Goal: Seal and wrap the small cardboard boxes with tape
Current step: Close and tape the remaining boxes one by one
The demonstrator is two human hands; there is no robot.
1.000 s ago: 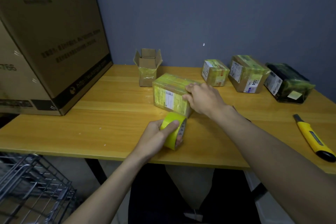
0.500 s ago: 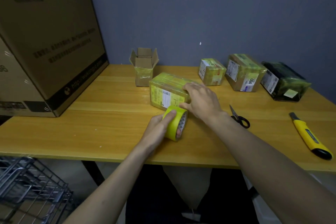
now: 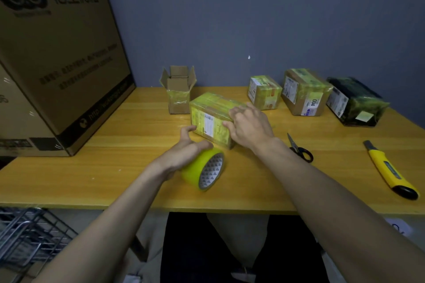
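Box (image 3: 212, 119), wrapped in yellow tape, lies on the table (image 3: 115, 158) just in front of the open carton (image 3: 178, 89). Right hand (image 3: 249, 125) grasps the box's near end; left hand (image 3: 184, 151) holds the tape roll (image 3: 203, 169) just in front of the box, index finger touching the box

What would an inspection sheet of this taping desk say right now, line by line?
Surface: yellow wooden table.
Job's things: wrapped box; tape roll on edge; open small box.
Clutter: three wrapped parcels at the back, scissors, utility knife.
Hands: left hand grips the tape roll; right hand holds the wrapped box.
Cables: nothing seen.
Surroundings: large carton, wire rack, grey wall.
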